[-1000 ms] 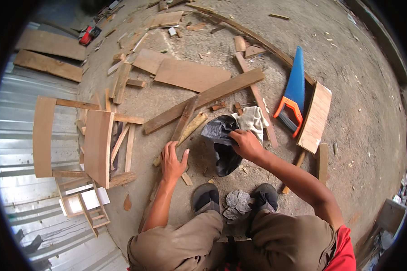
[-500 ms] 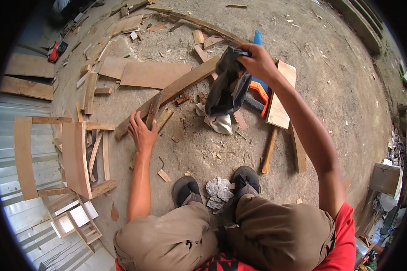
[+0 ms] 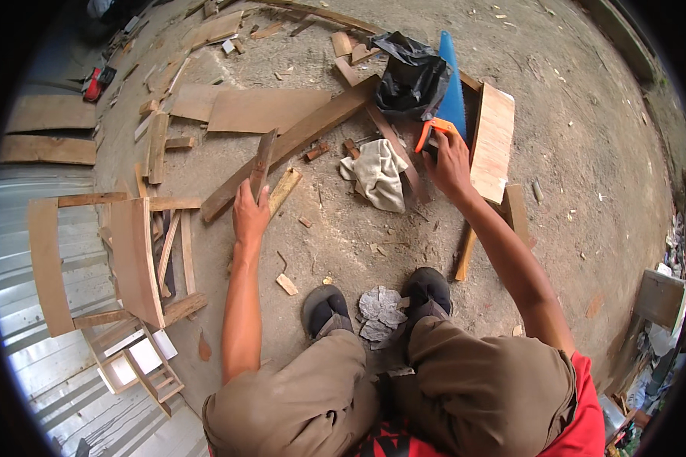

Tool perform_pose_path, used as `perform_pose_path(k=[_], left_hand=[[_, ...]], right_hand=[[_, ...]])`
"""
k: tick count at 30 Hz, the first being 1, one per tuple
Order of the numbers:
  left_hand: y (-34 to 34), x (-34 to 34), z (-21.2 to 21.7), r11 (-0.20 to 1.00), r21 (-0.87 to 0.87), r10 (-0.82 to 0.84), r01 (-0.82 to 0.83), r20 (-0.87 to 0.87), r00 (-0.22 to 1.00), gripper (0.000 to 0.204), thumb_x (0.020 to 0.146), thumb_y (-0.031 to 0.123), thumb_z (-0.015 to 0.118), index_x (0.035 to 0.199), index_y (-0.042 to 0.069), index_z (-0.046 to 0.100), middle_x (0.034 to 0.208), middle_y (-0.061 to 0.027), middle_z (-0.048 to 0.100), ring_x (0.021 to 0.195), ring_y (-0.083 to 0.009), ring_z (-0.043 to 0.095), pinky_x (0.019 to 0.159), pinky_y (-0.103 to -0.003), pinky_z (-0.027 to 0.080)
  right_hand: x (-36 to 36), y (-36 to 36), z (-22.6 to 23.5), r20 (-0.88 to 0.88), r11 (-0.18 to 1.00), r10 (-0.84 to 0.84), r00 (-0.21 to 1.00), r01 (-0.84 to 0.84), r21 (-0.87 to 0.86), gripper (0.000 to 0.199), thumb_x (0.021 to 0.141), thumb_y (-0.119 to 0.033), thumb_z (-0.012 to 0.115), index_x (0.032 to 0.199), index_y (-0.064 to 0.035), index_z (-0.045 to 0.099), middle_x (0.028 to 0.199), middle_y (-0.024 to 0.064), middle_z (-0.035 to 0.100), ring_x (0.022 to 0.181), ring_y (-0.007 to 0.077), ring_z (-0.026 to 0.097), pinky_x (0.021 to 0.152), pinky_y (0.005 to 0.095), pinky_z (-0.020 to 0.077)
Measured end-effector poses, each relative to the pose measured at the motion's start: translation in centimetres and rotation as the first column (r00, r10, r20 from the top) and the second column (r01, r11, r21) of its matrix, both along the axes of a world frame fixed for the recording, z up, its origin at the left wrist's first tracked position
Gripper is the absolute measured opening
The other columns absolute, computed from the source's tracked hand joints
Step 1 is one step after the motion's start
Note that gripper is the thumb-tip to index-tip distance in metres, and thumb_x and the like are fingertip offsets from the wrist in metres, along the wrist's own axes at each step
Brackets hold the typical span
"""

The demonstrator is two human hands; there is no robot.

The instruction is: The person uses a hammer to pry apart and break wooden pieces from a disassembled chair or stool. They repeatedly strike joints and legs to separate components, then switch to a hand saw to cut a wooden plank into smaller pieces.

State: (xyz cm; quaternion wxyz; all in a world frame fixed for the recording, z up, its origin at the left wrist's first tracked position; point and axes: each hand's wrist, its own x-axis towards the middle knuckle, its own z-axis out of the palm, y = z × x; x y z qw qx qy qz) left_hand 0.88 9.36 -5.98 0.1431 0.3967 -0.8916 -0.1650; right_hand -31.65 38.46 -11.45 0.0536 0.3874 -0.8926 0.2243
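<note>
My left hand [image 3: 251, 212] is closed around a short, narrow wooden strip [image 3: 263, 161], which points up and away beside a long beam [image 3: 312, 126]. My right hand [image 3: 450, 163] is wrapped around the handle of a handsaw [image 3: 451, 87] with a blue blade and an orange and black grip. The saw lies with its blade pointing away from me. Against the blade's left side rests a crumpled black plastic bag [image 3: 410, 82]. A pale cloth [image 3: 379, 175] lies on the ground between my hands.
Right of the saw is a light wooden board [image 3: 493, 141] over other pieces. Brown flat panels [image 3: 267, 111] and scraps lie at the far left. A partly built wooden frame [image 3: 137, 259] stands at my left. Crumpled grey paper [image 3: 381, 314] sits between my feet.
My right hand has let go of the black bag, now on the ground farther off, and has taken the saw's handle. My left hand has closed on the wooden strip and raised it slightly.
</note>
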Motion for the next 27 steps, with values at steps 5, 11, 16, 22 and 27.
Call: perform_pose_path(k=[5, 11, 16, 22, 27], left_hand=[[-2.0, -3.8, -1.1, 0.998, 0.038, -0.056, 0.058, -0.051, 0.997, 0.051, 0.096, 0.027, 0.065, 0.133, -0.004, 0.049, 0.129, -0.0260, 0.054, 0.116, -0.0441, 0.057, 0.094, -0.051, 0.048], [-1.3, -7.2, -2.7, 0.997, -0.053, -0.052, 0.056, 0.067, 0.996, 0.049, 0.093, 0.028, 0.068, 0.129, -0.002, 0.052, 0.125, -0.0167, 0.049, 0.120, -0.0366, 0.051, 0.101, -0.054, 0.038], [-2.9, -6.9, -3.3, 0.973, -0.196, -0.106, 0.122, 0.089, 0.990, 0.054, 0.091, 0.033, 0.070, 0.131, 0.001, 0.052, 0.135, -0.0193, 0.048, 0.128, -0.0370, 0.047, 0.109, -0.055, 0.031], [-3.5, -8.5, -4.0, 0.994, -0.052, -0.094, 0.100, 0.120, 0.988, 0.065, 0.087, 0.033, 0.074, 0.137, 0.000, 0.048, 0.139, -0.0185, 0.050, 0.132, -0.0349, 0.045, 0.112, -0.054, 0.029], [-5.1, -7.8, -4.0, 0.983, 0.029, -0.182, 0.180, 0.079, 0.980, 0.071, 0.083, 0.030, 0.078, 0.138, -0.003, 0.047, 0.134, -0.0206, 0.054, 0.129, -0.0369, 0.048, 0.111, -0.048, 0.035]], right_hand=[[0.2, -0.3, 0.4, -0.137, 0.983, 0.111, 0.984, -0.088, 0.162, 0.046, 0.090, -0.040, 0.068, 0.114, -0.0013, 0.063, 0.111, 0.0153, 0.061, 0.113, 0.0346, 0.055, 0.101, 0.0500, 0.0362], [-0.8, 1.1, 2.5, -0.019, 0.995, 0.066, 0.998, -0.067, -0.078, 0.037, 0.096, -0.030, 0.062, 0.115, 0.0008, 0.057, 0.102, 0.0204, 0.063, 0.099, 0.0362, 0.062, 0.099, 0.0516, 0.0366], [-1.2, 1.1, 8.4, 0.505, 0.752, -0.105, 0.857, 0.401, -0.523, 0.043, 0.104, -0.043, 0.052, 0.103, -0.0005, 0.057, 0.077, 0.0064, 0.060, 0.067, 0.0154, 0.054, 0.063, 0.0328, 0.0453], [2.8, 1.6, 11.8, 0.239, 0.766, -0.088, 0.967, 0.219, -0.604, 0.030, 0.099, -0.029, 0.065, 0.104, -0.0013, 0.055, 0.081, 0.0030, 0.058, 0.072, 0.0114, 0.052, 0.065, 0.0299, 0.0450], [4.5, 2.2, 11.0, 0.251, 0.751, 0.016, 0.968, 0.154, -0.642, 0.024, 0.100, -0.022, 0.063, 0.107, -0.0010, 0.053, 0.084, 0.0032, 0.058, 0.074, 0.0108, 0.053, 0.067, 0.0278, 0.0457]])
